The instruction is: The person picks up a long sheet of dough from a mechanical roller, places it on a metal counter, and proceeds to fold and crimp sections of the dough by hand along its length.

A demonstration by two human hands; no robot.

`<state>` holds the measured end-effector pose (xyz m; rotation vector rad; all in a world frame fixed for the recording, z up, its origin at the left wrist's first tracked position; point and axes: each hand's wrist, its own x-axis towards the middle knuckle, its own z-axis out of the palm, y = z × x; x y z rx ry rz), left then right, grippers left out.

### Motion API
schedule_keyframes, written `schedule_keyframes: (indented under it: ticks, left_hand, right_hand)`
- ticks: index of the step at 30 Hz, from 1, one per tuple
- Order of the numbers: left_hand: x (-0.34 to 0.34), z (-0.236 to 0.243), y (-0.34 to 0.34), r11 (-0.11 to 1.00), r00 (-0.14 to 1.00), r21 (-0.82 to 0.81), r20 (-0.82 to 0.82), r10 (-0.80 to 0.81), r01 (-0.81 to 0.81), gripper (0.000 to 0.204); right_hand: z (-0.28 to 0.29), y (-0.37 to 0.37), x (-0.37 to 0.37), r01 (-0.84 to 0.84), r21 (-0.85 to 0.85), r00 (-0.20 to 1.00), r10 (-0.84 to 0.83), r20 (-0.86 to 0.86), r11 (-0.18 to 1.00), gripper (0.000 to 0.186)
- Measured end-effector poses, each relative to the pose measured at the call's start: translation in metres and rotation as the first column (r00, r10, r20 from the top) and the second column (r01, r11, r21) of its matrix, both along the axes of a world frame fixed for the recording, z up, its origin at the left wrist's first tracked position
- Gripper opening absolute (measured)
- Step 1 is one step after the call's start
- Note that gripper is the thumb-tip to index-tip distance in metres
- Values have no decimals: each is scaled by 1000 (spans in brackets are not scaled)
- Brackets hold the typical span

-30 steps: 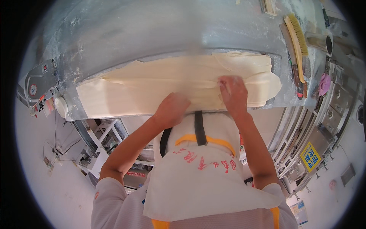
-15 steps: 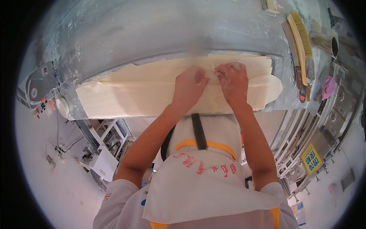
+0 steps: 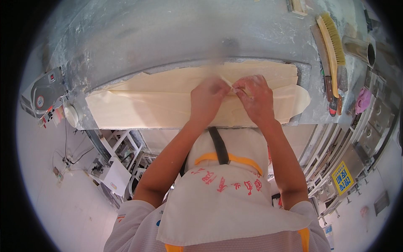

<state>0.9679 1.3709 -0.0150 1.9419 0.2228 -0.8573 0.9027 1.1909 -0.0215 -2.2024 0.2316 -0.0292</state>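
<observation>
A long pale sheet of dough (image 3: 147,98), folded in layers, lies along the near edge of a floured metal table (image 3: 168,38). My left hand (image 3: 208,97) and my right hand (image 3: 253,95) are close together over the right half of the sheet. The fingertips of both pinch a thin raised fold of dough between them. My forearms reach up from the lower edge, above a white apron with an orange collar.
A long-handled brush (image 3: 333,46) with yellow bristles and a flat scraper (image 3: 323,63) lie at the table's right end. A metal cylinder (image 3: 359,48) sits beyond them. A machine panel with dials (image 3: 44,94) is at the left end. Metal racks (image 3: 336,155) stand lower right.
My left hand has slid right along the dough from the near edge until it meets my right hand. Both now pinch up a fold of the sheet.
</observation>
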Motion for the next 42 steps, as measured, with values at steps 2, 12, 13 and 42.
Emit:
schedule_keyframes:
  ticks: [2, 12, 13, 42]
  left_hand:
    - [-1, -2, 0, 1000, 1000, -13, 6, 24, -23, 18]
    - [6, -7, -1, 999, 999, 19, 12, 33, -33, 22]
    - [6, -8, -1, 999, 1000, 21, 16, 25, -25, 22]
    - [38, -16, 21, 972, 977, 98, -60, -206, 211, 18]
  right_hand:
    - [-3, -2, 2, -11, 17, 1000, 11, -13, 1000, 20]
    - [-8, -7, 4, 84, 221, 989, -54, -139, 972, 17]
    - [-8, -7, 5, 81, 223, 989, -50, -143, 971, 17]
    - [-32, 39, -17, 29, -92, 997, -36, -74, 995, 26]
